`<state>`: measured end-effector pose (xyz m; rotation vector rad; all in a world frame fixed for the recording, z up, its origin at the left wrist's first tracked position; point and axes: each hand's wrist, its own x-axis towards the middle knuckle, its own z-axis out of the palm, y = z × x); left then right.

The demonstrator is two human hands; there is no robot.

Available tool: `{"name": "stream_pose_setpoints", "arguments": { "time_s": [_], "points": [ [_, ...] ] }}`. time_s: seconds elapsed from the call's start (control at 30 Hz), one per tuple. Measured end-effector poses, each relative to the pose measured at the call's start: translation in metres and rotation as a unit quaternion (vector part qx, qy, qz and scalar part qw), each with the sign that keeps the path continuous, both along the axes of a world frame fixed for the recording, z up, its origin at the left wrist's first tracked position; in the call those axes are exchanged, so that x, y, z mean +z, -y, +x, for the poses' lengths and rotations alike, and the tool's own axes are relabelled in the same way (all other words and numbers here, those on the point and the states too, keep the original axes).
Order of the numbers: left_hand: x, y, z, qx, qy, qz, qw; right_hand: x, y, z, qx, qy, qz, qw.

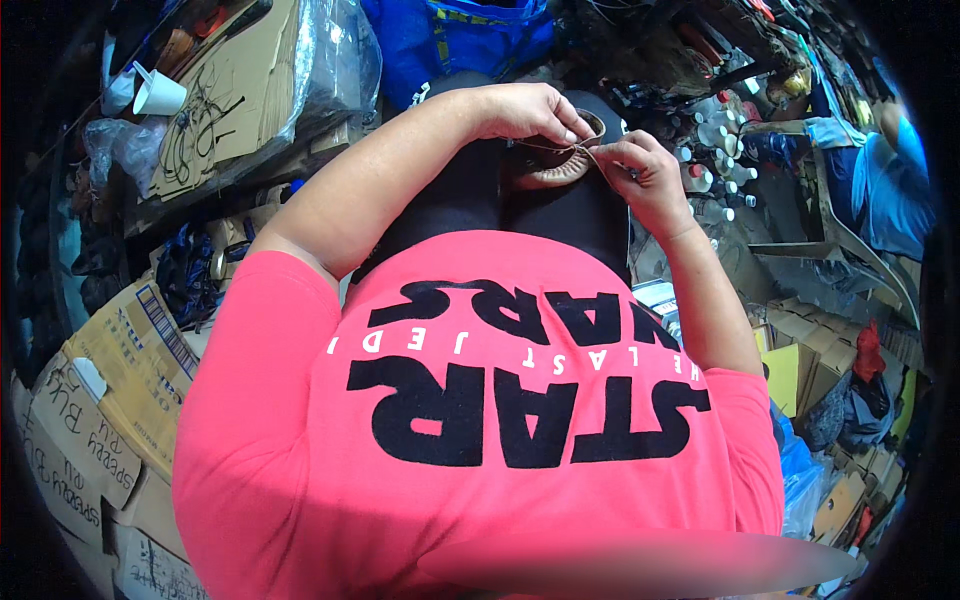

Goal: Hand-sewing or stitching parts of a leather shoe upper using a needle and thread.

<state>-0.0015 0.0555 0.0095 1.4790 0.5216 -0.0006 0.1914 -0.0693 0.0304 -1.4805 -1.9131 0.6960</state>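
A brown leather shoe (552, 176) with a puckered, lighter edge rests on my lap between my dark-clothed thighs. Thin tan cord (582, 149) crosses over its opening, between my two hands. My left hand (538, 112) reaches in over the shoe's left side, thumb and fingers pinched on the cord. On the shoe's right, my right hand (645, 178) is closed with its fingertips together on the cord too. Both hands hide part of the shoe, and the cord is too fine to follow along its whole length.
A blue bag (470, 45) lies ahead of my knees. Flat cardboard (225, 95) with dark cords and a white cup (159, 93) stand at the far left. Several white bottles (712, 135) crowd the right. Cardboard boxes (130, 350) are stacked at the near left.
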Motion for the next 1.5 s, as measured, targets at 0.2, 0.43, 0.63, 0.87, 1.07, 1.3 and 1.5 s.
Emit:
{"name": "stream_pose_setpoints", "arguments": {
  "time_s": [0.2,0.43,0.63,0.87,1.07,1.3,1.5],
  "points": [
    [-0.005,-0.004,0.003,-0.047,0.003,0.022,0.999,0.026,-0.002,-0.013,0.064,0.212,0.079,0.972],
    [0.003,-0.011,0.012,-0.098,-0.038,0.099,0.99,0.034,-0.035,-0.016,0.166,0.287,0.015,0.943],
    [0.001,0.007,0.003,0.086,0.013,0.465,0.881,0.006,-0.035,0.009,0.055,-0.05,-0.187,0.98],
    [0.026,0.035,-0.073,0.03,-0.089,0.426,0.9,-0.004,-0.007,0.014,0.039,-0.068,-0.187,0.979],
    [0.029,0.014,-0.067,0.359,0.083,0.289,0.883,-0.037,-0.031,0.018,-0.216,-0.3,-0.087,0.925],
    [0.012,0.023,-0.034,0.28,0.398,-0.317,0.814,-0.026,-0.032,0.019,-0.05,-0.829,-0.26,0.493],
    [0.02,0.028,-0.048,0.414,0.309,-0.332,0.789,-0.035,-0.005,0.067,-0.162,-0.792,-0.232,0.542]
  ]
}}
